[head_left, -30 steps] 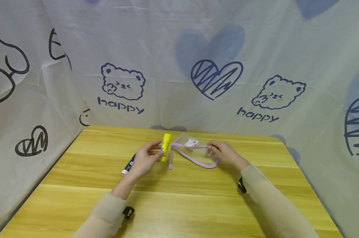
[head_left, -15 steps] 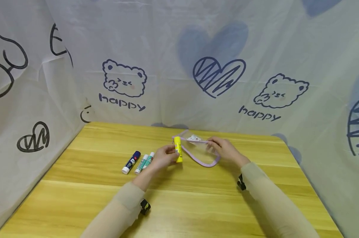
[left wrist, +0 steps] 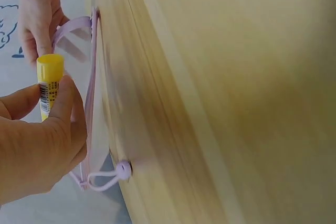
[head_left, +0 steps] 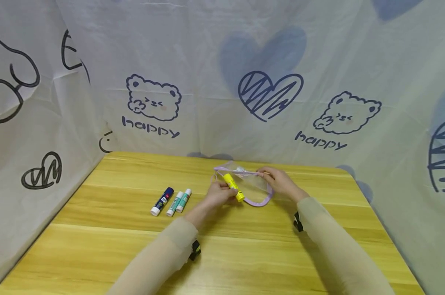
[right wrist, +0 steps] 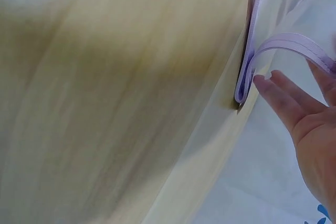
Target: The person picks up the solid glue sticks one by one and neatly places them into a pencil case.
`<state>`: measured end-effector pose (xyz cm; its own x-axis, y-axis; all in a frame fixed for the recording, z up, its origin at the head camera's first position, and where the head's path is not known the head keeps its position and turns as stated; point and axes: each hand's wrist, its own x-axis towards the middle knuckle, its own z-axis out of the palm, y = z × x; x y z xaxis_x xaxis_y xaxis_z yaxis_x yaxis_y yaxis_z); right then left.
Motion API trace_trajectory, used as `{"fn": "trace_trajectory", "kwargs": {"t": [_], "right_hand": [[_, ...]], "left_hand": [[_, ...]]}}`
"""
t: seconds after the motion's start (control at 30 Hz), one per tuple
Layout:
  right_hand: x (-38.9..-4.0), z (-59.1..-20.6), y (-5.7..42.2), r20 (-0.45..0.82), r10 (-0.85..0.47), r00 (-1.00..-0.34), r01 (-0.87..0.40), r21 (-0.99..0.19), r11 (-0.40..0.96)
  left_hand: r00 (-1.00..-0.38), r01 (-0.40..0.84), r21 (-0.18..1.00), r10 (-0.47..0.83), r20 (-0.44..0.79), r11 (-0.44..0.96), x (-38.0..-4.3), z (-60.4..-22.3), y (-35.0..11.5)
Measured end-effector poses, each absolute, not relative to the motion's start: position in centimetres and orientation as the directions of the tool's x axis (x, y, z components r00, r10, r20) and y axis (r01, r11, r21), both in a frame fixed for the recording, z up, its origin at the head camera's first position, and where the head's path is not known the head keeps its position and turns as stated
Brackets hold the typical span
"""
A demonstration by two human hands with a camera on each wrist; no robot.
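My left hand (head_left: pixel 219 194) pinches a yellow glue stick (head_left: pixel 233 187) between thumb and fingers, tilted in front of the mouth of a clear pouch. The pouch has a lilac zipper edge (head_left: pixel 258 203) and a white printed figure on its far side. My right hand (head_left: pixel 279 182) grips the raised upper edge of the pouch at its right end, so the mouth gapes. In the right wrist view the lilac band (right wrist: pixel 294 41) arches up to the thumb and fingers. A lilac pull loop with a round bead (left wrist: pixel 123 170) hangs at the pouch's other end in the left wrist view.
Left of my left hand, a dark blue glue stick with a white cap (head_left: pixel 162 201) and two smaller green-and-white glue sticks (head_left: pixel 179 202) lie side by side on the wooden table (head_left: pixel 244 254). A printed white cloth (head_left: pixel 207 82) hangs behind the table's far edge.
My left hand has carried the yellow glue stick rightward to the pouch mouth and tipped it from upright to slanted. The right hand keeps its hold, with the upper edge slightly higher.
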<state>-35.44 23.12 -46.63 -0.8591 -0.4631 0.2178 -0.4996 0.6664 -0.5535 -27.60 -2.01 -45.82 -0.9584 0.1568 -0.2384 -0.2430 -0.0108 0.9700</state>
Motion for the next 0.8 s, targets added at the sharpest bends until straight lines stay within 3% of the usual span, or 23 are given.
{"fn": "trace_trajectory", "kwargs": {"t": [0.47, 0.8], "right_hand": [[-35.7, -46.8, 23.1, 0.228, -0.449, -0.864, -0.497, -0.529, 0.687], [-35.9, -46.5, 23.1, 0.221, -0.5, -0.838, -0.519, -0.605, 0.603]], "left_hand": [[-0.969, -0.242, 0.97, 0.055, -0.241, -0.011, -28.8, -46.3, 1.5], [-0.961, -0.276, 0.96, -0.003, -0.276, 0.054, -29.0, -47.1, 2.3]]}}
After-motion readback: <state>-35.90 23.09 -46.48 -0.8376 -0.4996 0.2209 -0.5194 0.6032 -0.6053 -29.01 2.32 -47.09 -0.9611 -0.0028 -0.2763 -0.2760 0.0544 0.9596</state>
